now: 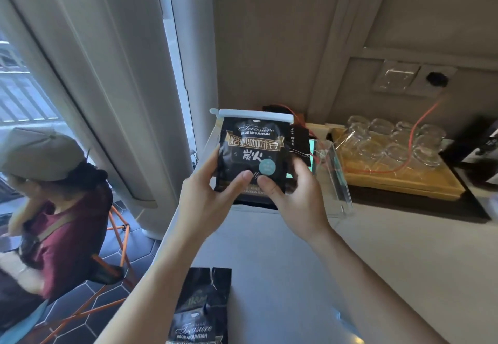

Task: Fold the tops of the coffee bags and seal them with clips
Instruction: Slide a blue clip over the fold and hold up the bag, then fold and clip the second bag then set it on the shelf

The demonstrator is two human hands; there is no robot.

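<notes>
I hold a black coffee bag (252, 152) upright above the far end of the white counter (377, 263). A long pale blue clip (252, 114) runs across its folded top. My left hand (207, 195) grips the bag's lower left side, thumb on the front. On the lower right side my right hand (293, 195) holds it the same way. A second black coffee bag (202, 308) lies near the counter's front edge, its top torn and without a clip.
A wooden tray (404, 182) of upturned glasses stands at the back right, crossed by an orange cable (412, 139). A clear acrylic stand (334, 171) sits just behind the held bag. A seated person (51, 209) is at the left, below the counter.
</notes>
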